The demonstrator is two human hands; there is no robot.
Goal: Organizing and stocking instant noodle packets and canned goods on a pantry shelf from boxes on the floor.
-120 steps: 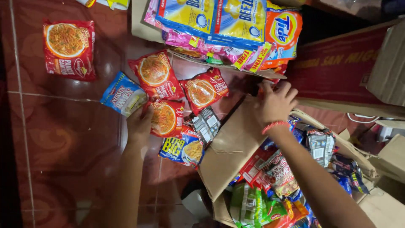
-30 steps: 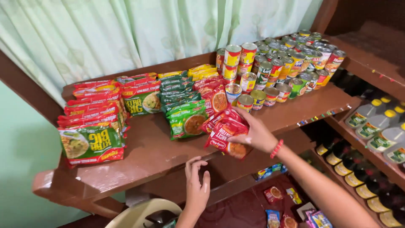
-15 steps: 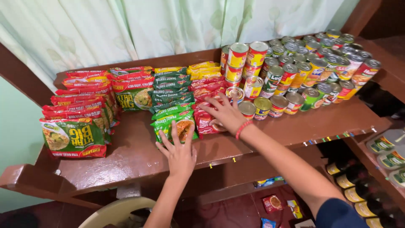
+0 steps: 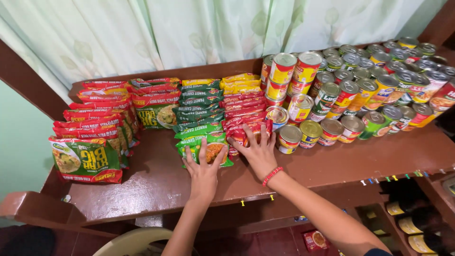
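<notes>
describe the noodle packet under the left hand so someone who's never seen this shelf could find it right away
On the brown wooden shelf, find the row of green noodle packets running back toward the curtain, between the red rows. The packet is the frontmost one, under the left hand. Unlike those behind it, its whole face shows, with a picture of orange noodles.

Glossy plastic noodle packets (image 4: 204, 148), metal cans (image 4: 348, 106), lacquered wooden shelf (image 4: 156, 182).

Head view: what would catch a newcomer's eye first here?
The packed block of tin cans at the right of the brown wooden shelf stands out, beside rows of noodle packets on the left. At the middle, the left hand presses a green packet and the right hand a red packet.
</notes>
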